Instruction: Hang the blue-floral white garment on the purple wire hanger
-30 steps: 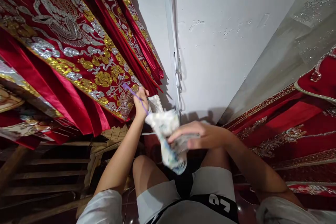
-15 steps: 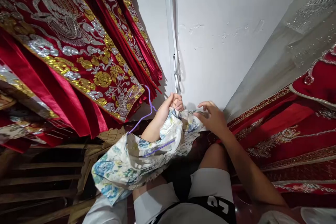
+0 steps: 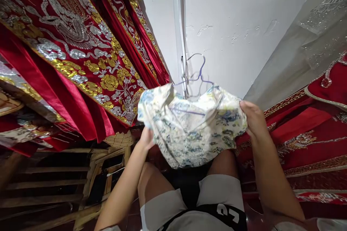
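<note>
A white floral dress (image 3: 187,137) with blue and yellow-green print is spread out in front of me, over my thighs. Its short sleeves stick out to both sides. Inside its neckline sits a purple wire hanger (image 3: 201,74), whose hook rises above the collar toward the white wall. My left hand (image 3: 147,138) grips the dress at its left side, under the sleeve; most of the fingers are hidden behind the cloth. At the right sleeve edge, my right hand (image 3: 252,115) pinches the fabric between thumb and fingers.
Red garments with gold and silver embroidery (image 3: 108,61) hang at the left. More red beaded garments (image 3: 303,133) and sheer white cloth (image 3: 320,29) hang at the right. A wooden slatted bench (image 3: 46,184) stands lower left. Ahead is a white wall (image 3: 225,7) with a vertical conduit.
The dress has swung from sideways on the left to facing me, spread wide. The hanger hook now points up. My left hand has left the neckline for the left side; my right hand holds the right sleeve.
</note>
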Available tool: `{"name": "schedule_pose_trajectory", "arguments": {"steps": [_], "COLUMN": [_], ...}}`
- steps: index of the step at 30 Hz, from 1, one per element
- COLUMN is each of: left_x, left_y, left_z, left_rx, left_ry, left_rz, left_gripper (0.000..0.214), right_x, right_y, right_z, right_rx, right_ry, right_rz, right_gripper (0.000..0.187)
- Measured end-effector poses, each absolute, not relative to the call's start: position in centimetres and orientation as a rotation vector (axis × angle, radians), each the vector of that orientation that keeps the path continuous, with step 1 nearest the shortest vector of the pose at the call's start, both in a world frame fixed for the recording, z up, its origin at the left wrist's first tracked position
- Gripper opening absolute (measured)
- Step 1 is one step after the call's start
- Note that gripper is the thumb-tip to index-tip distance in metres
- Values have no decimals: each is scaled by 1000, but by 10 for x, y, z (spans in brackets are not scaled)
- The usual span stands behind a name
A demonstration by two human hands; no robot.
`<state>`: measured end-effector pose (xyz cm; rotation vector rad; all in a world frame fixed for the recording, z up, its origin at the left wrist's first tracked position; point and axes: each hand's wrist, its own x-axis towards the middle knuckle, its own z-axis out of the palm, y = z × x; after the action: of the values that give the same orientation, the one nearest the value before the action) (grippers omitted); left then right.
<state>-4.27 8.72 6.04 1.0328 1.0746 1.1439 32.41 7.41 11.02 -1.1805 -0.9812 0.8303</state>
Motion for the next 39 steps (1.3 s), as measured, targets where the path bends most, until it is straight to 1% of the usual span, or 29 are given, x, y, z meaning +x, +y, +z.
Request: {"name": "schedule_pose_trajectory", "arguments": {"steps": [2,7,11,13,15,17,19,21,22,23,25,27,30,34,39], "left_x": [-54,-44,-27,-22,-18,-14,-8,1,5,9,15,16,11,2,5], "left_y": [80,70,58,51,43,38,34,30,28,26,22,18,10,1,0], "left_z": [51,39,26,16,5,-5,-10,-11,-10,-8,-4,-1,1,2,1], "left_rx": [898,866,839,814,774,726,688,683,694,708,726,733,751,781,754], "left_ry": [1004,1009,1087,1136,1173,1185,1190,1199,1203,1205,1203,1196,1189,1214,1212], "left_rz": [1122,1324,1389,1407,1413,1432,1447,1428,1406,1385,1369,1380,1388,1398,1409], "left_gripper": [81,59,55,55,54,54,55,54,53,51,47,45,46,49,57], "right_x": [322,298,293,300,306,307,297,275,261,246,217,194,175,166,164], "right_y": [91,117,112,106,96,83,66,49,42,37,32,33,37,32,25], "right_z": [121,130,121,108,84,50,11,-21,-31,-38,-38,-28,-12,-7,-9], "right_rx": [-1139,-1018,-1093,-1123,-1157,-1213,-1304,-1418,-1437,-1418,-1321,-1210,-1144,-1115,-1104], "right_ry": [-953,-1054,-1132,-1175,-1133,-961,-721,-608,-649,-773,-1035,-1235,-1350,-1314,-1248], "right_rz": [800,868,953,897,710,495,435,554,702,917,1269,1451,1524,1574,1521], "right_gripper": [47,56,55,53,50,46,47,43,42,44,49,50,45,40,35]}}
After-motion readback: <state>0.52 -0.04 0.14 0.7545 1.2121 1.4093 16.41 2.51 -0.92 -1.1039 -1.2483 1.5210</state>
